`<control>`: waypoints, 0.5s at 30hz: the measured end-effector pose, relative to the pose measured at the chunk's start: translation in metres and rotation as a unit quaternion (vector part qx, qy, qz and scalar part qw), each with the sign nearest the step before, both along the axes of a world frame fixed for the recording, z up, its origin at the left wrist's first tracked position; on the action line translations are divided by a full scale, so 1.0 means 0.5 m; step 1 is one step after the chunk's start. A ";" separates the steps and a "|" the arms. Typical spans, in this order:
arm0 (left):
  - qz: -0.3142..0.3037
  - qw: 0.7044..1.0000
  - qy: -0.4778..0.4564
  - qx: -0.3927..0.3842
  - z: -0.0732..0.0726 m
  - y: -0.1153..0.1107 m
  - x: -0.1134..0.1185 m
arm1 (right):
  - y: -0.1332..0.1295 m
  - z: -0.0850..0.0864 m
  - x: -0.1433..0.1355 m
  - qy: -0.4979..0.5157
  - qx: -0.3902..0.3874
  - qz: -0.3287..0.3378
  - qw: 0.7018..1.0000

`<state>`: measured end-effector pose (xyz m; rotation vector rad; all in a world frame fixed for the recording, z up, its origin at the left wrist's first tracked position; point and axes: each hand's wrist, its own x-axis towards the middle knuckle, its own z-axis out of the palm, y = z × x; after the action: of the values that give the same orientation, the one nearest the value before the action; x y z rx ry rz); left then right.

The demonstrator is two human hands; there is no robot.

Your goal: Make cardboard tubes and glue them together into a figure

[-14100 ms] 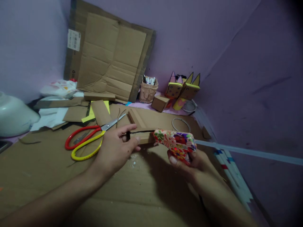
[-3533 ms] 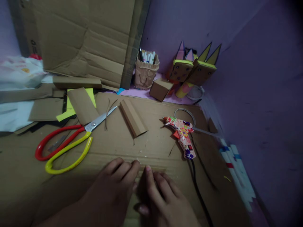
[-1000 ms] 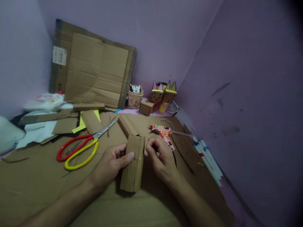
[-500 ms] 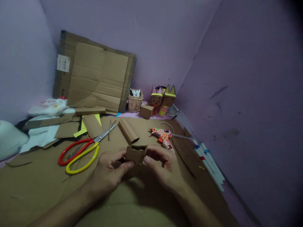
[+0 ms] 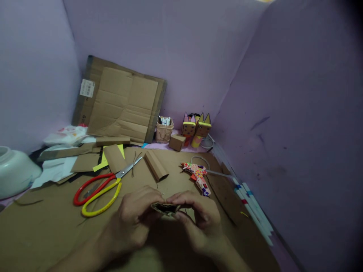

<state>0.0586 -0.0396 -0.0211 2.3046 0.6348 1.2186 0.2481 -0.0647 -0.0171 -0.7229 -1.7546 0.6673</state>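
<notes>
Between both hands is a small folded cardboard tube (image 5: 166,209), its open, flattened end facing me and its edges ragged. My left hand (image 5: 138,217) grips its left side, fingers curled over the top. On the right side, my right hand (image 5: 197,217) pinches it between thumb and fingers. Most of the tube's walls are hidden by the fingers. Beyond the hands lies a longer folded cardboard piece (image 5: 155,166). Scissors (image 5: 103,190) with one red and one yellow handle rest to the left of my left hand. A flower-patterned glue gun (image 5: 197,175) lies past my right hand.
Cardboard covers the table (image 5: 42,234). Cardboard scraps and paper (image 5: 68,156) are piled at left beside a white bowl-like object (image 5: 17,172). A large cardboard sheet (image 5: 121,102) leans on the wall. Behind stand a marker basket (image 5: 164,130), a small box (image 5: 177,142) and cat-faced figures (image 5: 202,130).
The cardboard tube has tilted so its open end faces me, and it looks flatter. My left fingers have moved over its top. The whole view has shifted, with the scene lower.
</notes>
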 end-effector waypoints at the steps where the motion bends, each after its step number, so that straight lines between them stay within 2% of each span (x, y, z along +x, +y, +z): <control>1: -0.007 1.000 0.000 0.005 0.000 0.001 0.000 | 0.000 0.000 0.001 -0.003 0.004 0.002 1.000; 8: -0.037 0.999 -0.003 0.026 0.000 0.001 -0.004 | 0.001 -0.006 0.004 -0.024 0.013 -0.002 1.000; 15: -0.031 0.999 -0.009 0.002 -0.001 -0.003 0.000 | -0.004 -0.016 -0.001 -0.006 0.031 -0.013 0.999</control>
<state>0.0585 -0.0410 -0.0216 2.2960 0.5496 1.2120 0.2474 -0.0667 -0.0252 -0.7085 -1.7660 0.5898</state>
